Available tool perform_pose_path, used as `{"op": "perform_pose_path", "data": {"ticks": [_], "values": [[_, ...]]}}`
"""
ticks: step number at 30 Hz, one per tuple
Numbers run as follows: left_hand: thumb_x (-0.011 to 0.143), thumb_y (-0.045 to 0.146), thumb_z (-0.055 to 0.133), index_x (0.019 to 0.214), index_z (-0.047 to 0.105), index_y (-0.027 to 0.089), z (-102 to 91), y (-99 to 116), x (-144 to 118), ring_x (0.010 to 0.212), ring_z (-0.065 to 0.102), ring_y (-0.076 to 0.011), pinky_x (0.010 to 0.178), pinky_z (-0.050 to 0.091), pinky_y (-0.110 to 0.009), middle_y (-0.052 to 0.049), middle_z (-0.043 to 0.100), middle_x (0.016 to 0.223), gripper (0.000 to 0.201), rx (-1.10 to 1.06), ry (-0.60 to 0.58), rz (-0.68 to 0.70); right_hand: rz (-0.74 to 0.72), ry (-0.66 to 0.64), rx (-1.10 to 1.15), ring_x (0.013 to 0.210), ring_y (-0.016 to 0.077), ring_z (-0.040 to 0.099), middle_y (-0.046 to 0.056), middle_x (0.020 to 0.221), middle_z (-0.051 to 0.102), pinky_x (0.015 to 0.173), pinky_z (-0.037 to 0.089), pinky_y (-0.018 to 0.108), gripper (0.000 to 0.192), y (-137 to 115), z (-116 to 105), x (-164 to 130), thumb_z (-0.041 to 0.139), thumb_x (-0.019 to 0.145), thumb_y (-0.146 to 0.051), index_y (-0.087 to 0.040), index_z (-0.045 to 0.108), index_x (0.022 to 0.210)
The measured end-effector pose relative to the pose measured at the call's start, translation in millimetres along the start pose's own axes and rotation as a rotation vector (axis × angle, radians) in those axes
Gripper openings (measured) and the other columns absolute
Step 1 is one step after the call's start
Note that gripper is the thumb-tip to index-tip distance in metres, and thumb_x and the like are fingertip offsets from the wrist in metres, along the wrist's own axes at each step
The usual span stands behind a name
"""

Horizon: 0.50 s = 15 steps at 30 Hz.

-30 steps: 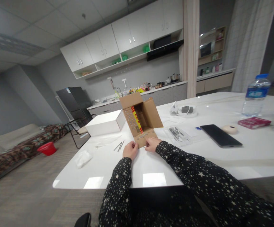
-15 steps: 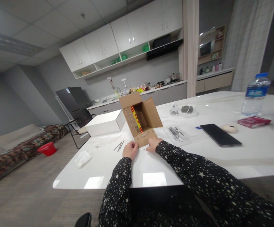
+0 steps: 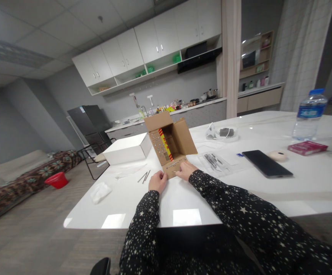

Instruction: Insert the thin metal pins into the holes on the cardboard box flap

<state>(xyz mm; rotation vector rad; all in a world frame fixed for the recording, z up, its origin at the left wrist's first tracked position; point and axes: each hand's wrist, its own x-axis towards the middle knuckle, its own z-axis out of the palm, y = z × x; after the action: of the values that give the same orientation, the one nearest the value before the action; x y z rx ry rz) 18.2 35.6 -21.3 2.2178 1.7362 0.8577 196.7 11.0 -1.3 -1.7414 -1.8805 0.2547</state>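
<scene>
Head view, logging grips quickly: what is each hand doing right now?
Left hand: fingers curled, pinching the near flap's edge of the open brown cardboard box.
Right hand: resting on that flap; grip cannot be told.

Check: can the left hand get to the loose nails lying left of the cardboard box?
Probably yes. The left hand rests at the cardboard box flap, and the loose nails lie just beside it on bare table, nothing between.
</scene>
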Motion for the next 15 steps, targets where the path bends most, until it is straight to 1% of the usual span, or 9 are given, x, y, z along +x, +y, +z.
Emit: {"op": "perform_pose_path", "data": {"ticks": [5,8,11,15], "values": [[0.079,0.04,0.046,0.063,0.054,0.019,0.2,-1,0,0.064,0.053,-0.0138,0.06,0.034,-0.024,-0.002,0.06,0.064,0.027,0.003,0.0,-0.001,0.032,0.078,0.015,0.075,0.0226,0.06,0.012,0.075,0.065,0.062,0.04,0.027,0.016,1,-2,4,0.056,0.072,-0.029,-0.015,0.062,0.072],[0.079,0.04,0.045,0.064,0.053,0.019,0.1,-1,-1,0.064,0.052,-0.0138,0.061,0.034,-0.024,-0.002,0.06,0.064,0.027,-0.003,0.0,-0.004,0.041,0.156,0.047,0.074,0.0209,0.058,0.009,0.071,0.064,0.062,0.038,0.026,0.011,5,-4,8,0.054,0.071,-0.025,-0.016,0.059,0.068],[0.08,0.04,0.045,0.064,0.052,0.02,0.2,-1,-1,0.064,0.052,-0.0141,0.062,0.034,-0.025,-0.002,0.06,0.065,0.026,-0.013,-0.005,0.003,0.036,0.252,0.097,0.073,0.019,0.057,0.008,0.072,0.064,0.063,0.037,0.026,0.007,10,-7,12,0.053,0.071,-0.022,-0.016,0.056,0.07],[0.08,0.038,0.045,0.065,0.052,0.02,-1.0,0,-2,0.065,0.051,-0.0146,0.063,0.033,-0.026,-0.002,0.059,0.065,0.025,-0.019,-0.008,0.002,0.04,0.308,0.126,0.072,0.0164,0.056,0.007,0.075,0.064,0.065,0.037,0.025,0.009,15,-10,15,0.05,0.074,-0.022,-0.015,0.054,0.077]]}}
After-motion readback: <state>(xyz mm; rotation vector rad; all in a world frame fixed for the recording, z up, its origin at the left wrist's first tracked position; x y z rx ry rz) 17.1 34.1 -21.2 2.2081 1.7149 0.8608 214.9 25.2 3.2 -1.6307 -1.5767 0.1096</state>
